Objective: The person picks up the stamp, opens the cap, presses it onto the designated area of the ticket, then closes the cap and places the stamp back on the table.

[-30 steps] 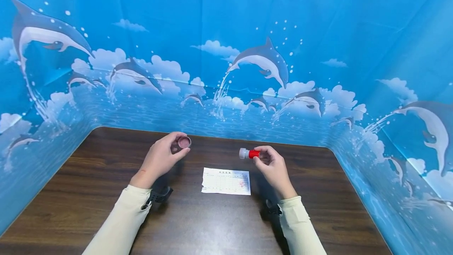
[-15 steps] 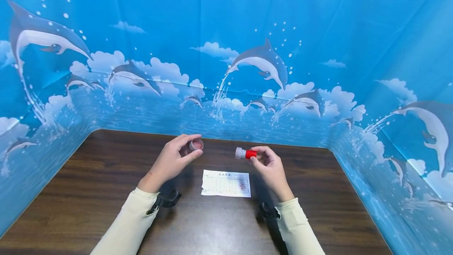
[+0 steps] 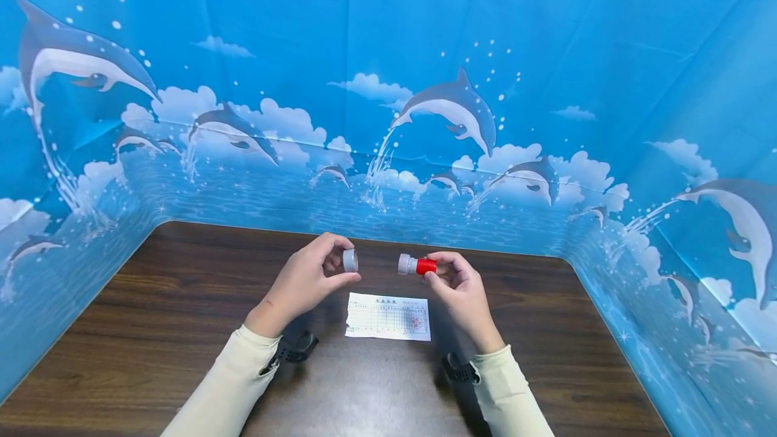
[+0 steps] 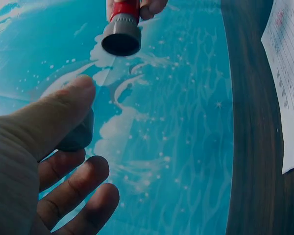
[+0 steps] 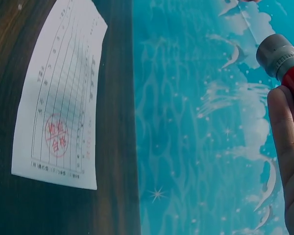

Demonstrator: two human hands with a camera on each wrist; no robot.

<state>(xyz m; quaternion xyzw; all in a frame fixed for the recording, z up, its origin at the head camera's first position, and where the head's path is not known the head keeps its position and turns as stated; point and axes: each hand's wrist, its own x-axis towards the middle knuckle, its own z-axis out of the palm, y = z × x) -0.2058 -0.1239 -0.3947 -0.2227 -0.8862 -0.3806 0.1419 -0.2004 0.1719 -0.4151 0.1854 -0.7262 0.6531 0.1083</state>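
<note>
In the head view my left hand [image 3: 297,285] pinches a small round pale cap [image 3: 350,261] between thumb and fingers, its side turned to the camera. In the left wrist view the thumb partly covers that cap [image 4: 79,134], and the other fingers are loosely curled. My right hand [image 3: 463,292] grips a stamp by its red handle [image 3: 427,266], lying sideways, with the pale round head [image 3: 404,264] facing the cap. A short gap separates the two. Below them on the table is a printed paper form [image 3: 388,316] bearing a red round stamp mark [image 5: 57,135].
The dark wooden table [image 3: 370,390] ends at a blue curtain [image 3: 291,194] printed with dolphins, which stands around its back and sides. Black wrist straps [image 3: 297,347] sit at both cuffs.
My left hand has moved right with the cap, which has turned from its hollow face to its side. My right hand has shifted slightly left with the stamp, narrowing the gap.
</note>
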